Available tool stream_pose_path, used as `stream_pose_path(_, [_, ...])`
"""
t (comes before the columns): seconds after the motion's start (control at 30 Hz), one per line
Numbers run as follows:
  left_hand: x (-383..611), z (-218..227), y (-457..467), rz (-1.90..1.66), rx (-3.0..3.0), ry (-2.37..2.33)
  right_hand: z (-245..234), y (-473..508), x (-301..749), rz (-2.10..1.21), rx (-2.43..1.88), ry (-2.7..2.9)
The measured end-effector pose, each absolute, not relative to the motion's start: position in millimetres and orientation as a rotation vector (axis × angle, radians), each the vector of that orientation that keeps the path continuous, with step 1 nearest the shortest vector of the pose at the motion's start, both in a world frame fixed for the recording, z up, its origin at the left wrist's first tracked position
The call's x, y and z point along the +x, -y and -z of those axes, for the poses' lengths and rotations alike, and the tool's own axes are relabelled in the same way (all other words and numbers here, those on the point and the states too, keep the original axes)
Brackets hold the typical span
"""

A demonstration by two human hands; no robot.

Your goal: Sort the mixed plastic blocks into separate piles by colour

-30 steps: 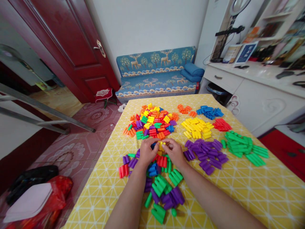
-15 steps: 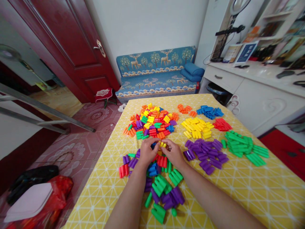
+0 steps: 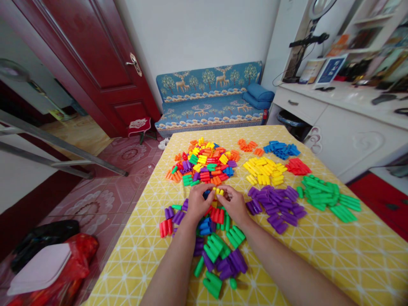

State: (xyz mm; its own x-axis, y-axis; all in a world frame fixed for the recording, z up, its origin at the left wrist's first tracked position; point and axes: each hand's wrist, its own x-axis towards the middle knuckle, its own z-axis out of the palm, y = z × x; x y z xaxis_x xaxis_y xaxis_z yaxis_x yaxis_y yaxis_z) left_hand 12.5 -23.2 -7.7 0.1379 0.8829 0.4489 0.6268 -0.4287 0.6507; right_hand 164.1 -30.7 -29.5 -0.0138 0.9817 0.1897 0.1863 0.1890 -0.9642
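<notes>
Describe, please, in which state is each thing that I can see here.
Right hand, pinching a small yellow piece.
Left hand, curled beside it, grip partly hidden.
Mixed-colour pile, heaped, unsorted.
Yellow pile, loosely heaped.
Purple pile, loosely heaped.
Green pile, loosely heaped.
Blue pile, loosely heaped.
Red pile, loosely heaped.
Orange pieces, loosely grouped.
Nearest pieces, scattered, colours mixed.
Tablecloth, spread flat.
Drawer, shut.
Red door, apparently open.

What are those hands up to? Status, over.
Left fingers, right fingers closed on yellow pieces. Yellow pieces partly hidden. Loose green pieces scattered on the tablecloth nearby.
</notes>
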Motion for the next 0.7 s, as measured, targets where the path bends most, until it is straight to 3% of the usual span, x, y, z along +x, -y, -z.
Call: stream_pose_path(0.7, [12.3, 8.8, 24.6, -1.151, 2.104, -1.519, 35.3, 28.6, 165.3, -1.026, -1.154, 1.458])
